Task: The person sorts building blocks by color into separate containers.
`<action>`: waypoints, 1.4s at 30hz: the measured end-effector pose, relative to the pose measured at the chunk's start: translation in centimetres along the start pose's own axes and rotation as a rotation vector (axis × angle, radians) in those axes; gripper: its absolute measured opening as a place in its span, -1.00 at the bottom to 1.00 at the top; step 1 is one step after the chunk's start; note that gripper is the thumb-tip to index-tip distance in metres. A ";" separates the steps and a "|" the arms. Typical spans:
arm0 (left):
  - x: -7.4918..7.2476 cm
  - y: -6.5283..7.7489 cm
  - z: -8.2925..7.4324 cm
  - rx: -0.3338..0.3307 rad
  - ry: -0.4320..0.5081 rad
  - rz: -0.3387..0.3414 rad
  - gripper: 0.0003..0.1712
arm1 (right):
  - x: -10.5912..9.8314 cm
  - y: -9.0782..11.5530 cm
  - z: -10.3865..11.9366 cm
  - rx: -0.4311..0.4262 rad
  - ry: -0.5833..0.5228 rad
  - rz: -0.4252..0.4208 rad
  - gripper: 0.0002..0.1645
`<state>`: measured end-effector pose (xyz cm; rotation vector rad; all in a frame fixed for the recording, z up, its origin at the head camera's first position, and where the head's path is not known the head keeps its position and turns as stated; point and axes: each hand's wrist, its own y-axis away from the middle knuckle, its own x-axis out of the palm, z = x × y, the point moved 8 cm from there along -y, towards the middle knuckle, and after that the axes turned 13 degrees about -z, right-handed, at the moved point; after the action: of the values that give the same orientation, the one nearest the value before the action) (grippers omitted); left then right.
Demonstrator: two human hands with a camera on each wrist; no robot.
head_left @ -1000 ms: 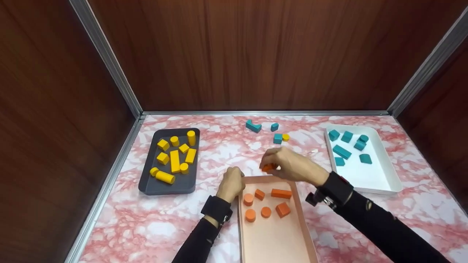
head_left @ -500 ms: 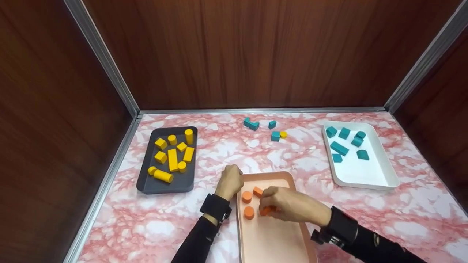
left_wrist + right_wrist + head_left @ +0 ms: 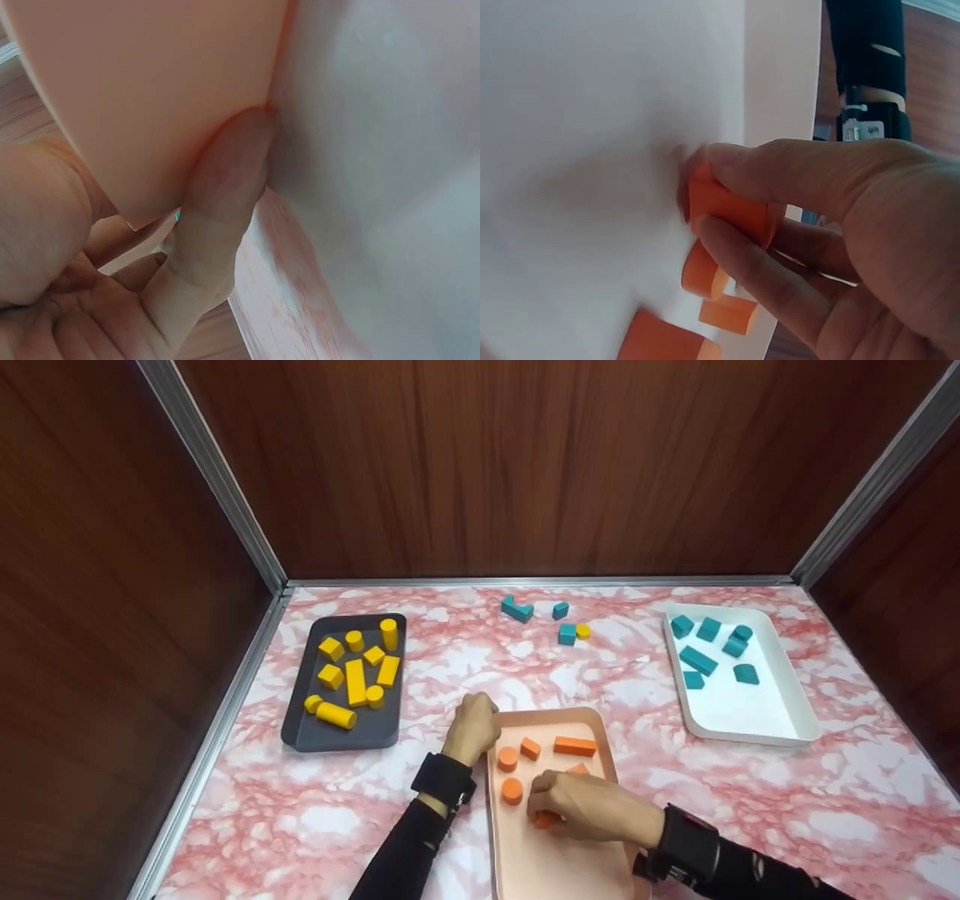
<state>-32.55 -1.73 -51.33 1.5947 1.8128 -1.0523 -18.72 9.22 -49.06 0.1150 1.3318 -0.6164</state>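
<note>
My left hand (image 3: 472, 731) grips the far left corner of the peach tray (image 3: 562, 874). The left wrist view has its thumb and fingers pinching the tray wall (image 3: 150, 90) from both sides. Low over the tray floor, my right hand (image 3: 604, 810) pinches an orange block (image 3: 731, 210) between thumb and fingers. Only a bit of that block shows in the head view; whether it touches the floor I cannot tell. Farther up the tray lie orange cylinders (image 3: 511, 791), a small orange block (image 3: 530, 748) and a long orange bar (image 3: 575, 746). Another orange piece is partly hidden behind my right hand.
A dark grey tray (image 3: 300, 735) with several yellow blocks stands on the left. On the right is a white tray (image 3: 742, 716) with teal blocks. Between them lie a teal notched block (image 3: 517, 609), teal cubes (image 3: 567, 634) and a yellow cylinder (image 3: 583, 632). Wood panels enclose the table.
My right hand has carried the orange block from the tray's far edge down into the tray, toward me. The left hand keeps its grip on the corner.
</note>
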 end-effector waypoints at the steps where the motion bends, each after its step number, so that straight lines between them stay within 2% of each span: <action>1: 0.1 0.0 0.0 0.002 -0.001 0.002 -0.84 | 0.1 0.0 0.0 0.001 0.011 -0.001 -0.88; 8: 0.2 0.1 0.2 -0.034 0.004 0.016 -0.66 | 0.4 0.1 0.0 0.009 0.089 -0.013 -0.93; 15: 0.1 0.1 0.3 -0.052 0.012 0.028 -0.76 | 0.6 0.1 0.1 0.015 0.100 -0.022 -0.92; 23: 0.1 0.0 0.3 -0.049 0.002 0.023 -0.71 | 0.6 0.2 0.0 0.022 0.100 -0.024 -0.91; 28: 0.0 0.1 0.1 -0.011 0.008 0.002 -0.75 | 0.3 0.3 -0.2 0.050 0.071 0.000 -0.80; 33: -0.1 0.1 0.1 0.008 0.014 -0.022 -0.76 | -1.1 0.1 -0.5 0.069 -0.006 0.002 -0.61; 37: -0.1 0.1 0.2 -0.002 0.013 -0.020 -0.73 | -3.0 -0.3 -0.7 0.054 -0.049 -0.043 -0.51; 42: 0.0 0.1 0.1 0.003 0.018 -0.020 -0.70 | -5.8 -0.9 -1.5 0.080 -0.063 -0.100 -0.38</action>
<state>-32.49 -1.84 -51.44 1.5956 1.8438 -1.0532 -21.10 11.14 -43.84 0.0940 1.2582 -0.7527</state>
